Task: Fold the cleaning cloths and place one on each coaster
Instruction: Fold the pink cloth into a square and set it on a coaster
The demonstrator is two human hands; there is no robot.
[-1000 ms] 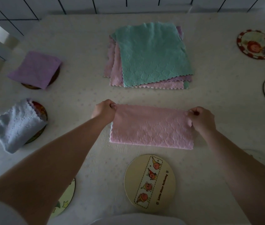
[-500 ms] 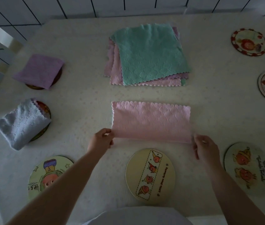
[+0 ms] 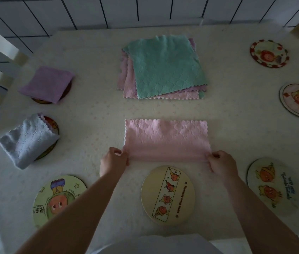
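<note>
2 hands are working the pink cloth (image 3: pixel 166 139), which is lying flat on the table (image 3: pixel 236 110) just beyond the cream coaster (image 3: pixel 168 195) with the strip of 4 little figures. The left hand (image 3: pixel 113 162) is pinching the cloth's near left corner between thumb and fingers, and the right hand (image 3: pixel 220 162) is pinching the near right corner the same way, both just beyond the cream coaster's far rim. Folded once into a long band, the cloth is running its long axis left to right, parallel to the cream coaster's far edge, with its scalloped free edges pointing away from the coaster toward the stack of cloths (image 3: pixel 163 66) topped by a teal one. It is looking light, soft and limp, a fleecy microfibre that will likely sag wherever it is not supported and cling a little to the tablecloth, so gripping at the corners, as now, seems the sensible hold for keeping the layers aligned. Left of the cream coaster, a folded lilac cloth (image 3: pixel 46 84) and a folded pale blue cloth (image 3: pixel 26 139) are each sitting on a coaster; I am counting 5 coasters lying bare.
</note>
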